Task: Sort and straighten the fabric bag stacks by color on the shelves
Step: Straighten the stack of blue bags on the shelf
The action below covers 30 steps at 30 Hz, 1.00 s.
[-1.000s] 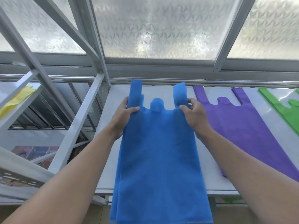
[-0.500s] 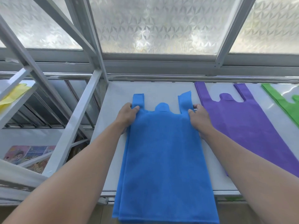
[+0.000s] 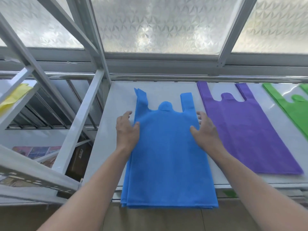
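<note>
A stack of blue bags [image 3: 168,157] of soft, finely textured non-woven fabric is laid flat in the middle of the frame on a smooth white shelf [image 3: 116,97], with its bottom edge hung over the shelf's front rim. Each bag is cut in a vest shape, with two strap handles and a rounded tab between them; the layers are fanned slightly at the left handle and along the lower left edge. The left hand [image 3: 127,130] is seen at the stack's left edge with its thumb laid on the fabric, the grip released and the fingers spread. The right hand [image 3: 205,130] is seen at the right edge, likewise opened, its thumb on the fabric and nothing grasped.

Just right of centre a purple bag stack [image 3: 241,130] of the same cut is laid flat on the shelf, and a green bag stack [image 3: 290,105] is cut off by the right edge of the frame. At the far left a yellow bag [image 3: 15,97] is draped on a neighbouring rack, partly screened by grey metal struts [image 3: 78,125]. The upper frame is filled by frosted window glass [image 3: 158,24] with an embossed pinwheel pattern.
</note>
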### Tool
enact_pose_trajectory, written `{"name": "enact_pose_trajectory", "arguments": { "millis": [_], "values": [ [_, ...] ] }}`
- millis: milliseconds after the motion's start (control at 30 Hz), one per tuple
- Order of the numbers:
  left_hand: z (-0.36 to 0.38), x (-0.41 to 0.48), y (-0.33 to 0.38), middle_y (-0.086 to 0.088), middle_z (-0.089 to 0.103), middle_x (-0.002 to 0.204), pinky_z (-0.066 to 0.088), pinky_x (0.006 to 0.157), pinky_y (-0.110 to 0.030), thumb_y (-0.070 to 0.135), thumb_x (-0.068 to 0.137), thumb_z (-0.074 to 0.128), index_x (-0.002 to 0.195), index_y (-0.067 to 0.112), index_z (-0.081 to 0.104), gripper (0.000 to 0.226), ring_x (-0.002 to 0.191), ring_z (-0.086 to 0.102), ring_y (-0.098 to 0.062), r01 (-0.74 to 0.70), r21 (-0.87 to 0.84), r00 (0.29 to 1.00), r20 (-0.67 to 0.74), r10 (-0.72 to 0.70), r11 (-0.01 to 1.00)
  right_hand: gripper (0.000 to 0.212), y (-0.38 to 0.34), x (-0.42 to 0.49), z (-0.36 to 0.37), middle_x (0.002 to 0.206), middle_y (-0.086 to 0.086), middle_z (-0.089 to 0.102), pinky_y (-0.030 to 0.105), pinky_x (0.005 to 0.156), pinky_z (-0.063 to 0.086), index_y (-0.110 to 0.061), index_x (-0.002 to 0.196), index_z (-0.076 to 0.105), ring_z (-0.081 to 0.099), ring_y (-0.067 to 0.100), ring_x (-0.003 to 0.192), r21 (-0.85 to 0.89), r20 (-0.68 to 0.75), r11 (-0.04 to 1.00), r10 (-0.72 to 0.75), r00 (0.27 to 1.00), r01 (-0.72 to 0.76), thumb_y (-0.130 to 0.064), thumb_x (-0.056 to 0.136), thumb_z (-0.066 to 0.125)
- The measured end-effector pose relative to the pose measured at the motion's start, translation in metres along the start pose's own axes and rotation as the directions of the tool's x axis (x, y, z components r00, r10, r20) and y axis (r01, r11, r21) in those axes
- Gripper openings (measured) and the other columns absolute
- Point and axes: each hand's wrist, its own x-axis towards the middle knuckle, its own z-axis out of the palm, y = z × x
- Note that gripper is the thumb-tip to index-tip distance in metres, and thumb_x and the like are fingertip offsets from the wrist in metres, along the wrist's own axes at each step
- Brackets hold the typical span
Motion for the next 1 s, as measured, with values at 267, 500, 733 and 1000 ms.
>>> {"name": "enact_pose_trajectory", "arguments": {
  "millis": [267, 500, 733, 1000],
  "values": [
    [-0.028, -0.150, -0.011, 0.004, 0.050, 0.151, 0.033, 0.117, -0.029, 0.009, 0.099, 0.059, 0.155, 0.018, 0.043, 0.059, 0.141, 0.042, -0.019, 0.004, 0.097, 0.998, 0.065, -0.010, 0.995, 0.065, 0.035, -0.148, -0.023, 0.158, -0.002, 0.044, 0.034, 0.123, 0.029, -0.016, 0.157, 0.038, 0.037, 0.016, 0.148, -0.043, 0.123, 0.993, 0.111, 0.986, -0.106, -0.017, 0.097, 0.064],
    [-0.037, -0.177, 0.003, -0.008, 0.057, 0.133, 0.040, 0.111, -0.042, 0.019, 0.096, 0.065, 0.136, 0.010, 0.054, 0.043, 0.127, 0.050, -0.029, 0.101, 0.238, 0.995, -0.035, -0.095, 0.966, 0.025, 0.035, -0.176, -0.042, 0.119, -0.001, 0.063, 0.043, 0.098, 0.050, -0.021, 0.121, 0.058, 0.060, 0.024, 0.115, -0.082, -0.007, 0.990, 0.111, 0.994, -0.111, -0.026, 0.098, 0.063],
    [-0.057, -0.205, -0.006, -0.010, 0.054, 0.115, 0.056, 0.078, -0.041, 0.049, 0.092, 0.075, 0.116, 0.001, 0.040, 0.063, 0.101, 0.061, -0.030, 0.623, 0.040, 0.778, 0.068, -0.624, 0.781, 0.041, 0.052, -0.189, -0.058, 0.077, 0.001, 0.059, 0.037, 0.065, 0.041, -0.013, 0.079, 0.051, 0.055, 0.022, 0.072, 0.005, 0.130, 0.940, 0.337, 0.932, -0.341, -0.047, 0.095, 0.068],
    [-0.098, -0.208, 0.009, -0.012, 0.075, 0.124, 0.065, 0.077, -0.035, 0.012, 0.097, 0.068, 0.129, 0.004, 0.067, 0.033, 0.098, 0.076, -0.028, 0.693, -0.277, 0.665, 0.602, -0.441, 0.666, 0.025, 0.045, -0.182, -0.088, 0.110, 0.009, 0.074, 0.031, 0.061, 0.060, -0.011, 0.105, 0.055, 0.074, 0.020, 0.086, 0.673, 0.479, 0.493, 0.277, 0.833, -0.551, -0.012, 0.091, 0.076]
  ]
}}
